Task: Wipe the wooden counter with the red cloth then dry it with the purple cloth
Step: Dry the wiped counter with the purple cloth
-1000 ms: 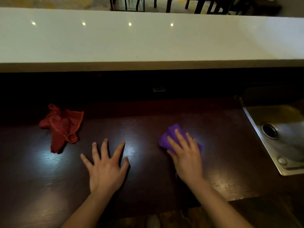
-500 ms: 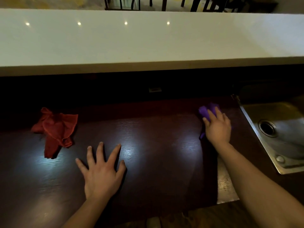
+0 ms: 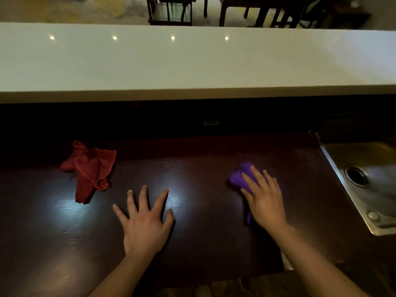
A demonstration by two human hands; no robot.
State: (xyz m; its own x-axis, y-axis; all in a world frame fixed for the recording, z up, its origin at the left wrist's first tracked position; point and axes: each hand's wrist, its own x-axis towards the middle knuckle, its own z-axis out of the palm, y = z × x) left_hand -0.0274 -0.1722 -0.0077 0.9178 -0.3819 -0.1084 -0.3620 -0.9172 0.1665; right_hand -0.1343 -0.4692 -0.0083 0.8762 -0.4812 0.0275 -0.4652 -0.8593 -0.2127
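The dark wooden counter (image 3: 203,168) spans the lower half of the view. A crumpled red cloth (image 3: 90,168) lies on it at the left, untouched. My left hand (image 3: 145,219) rests flat on the wood with fingers spread, holding nothing, just right of the red cloth. My right hand (image 3: 263,200) presses down on the purple cloth (image 3: 240,176), which bunches out past the fingertips and trails a little under the palm.
A steel sink (image 3: 368,189) with a round drain is set into the counter at the right. A raised white bar top (image 3: 192,61) runs across behind the counter, with chair legs beyond it. Ceiling lights glare on the wood.
My right hand has slid the purple cloth back from the far right corner near the sink toward me and to the left. My left hand and the red cloth have stayed put.
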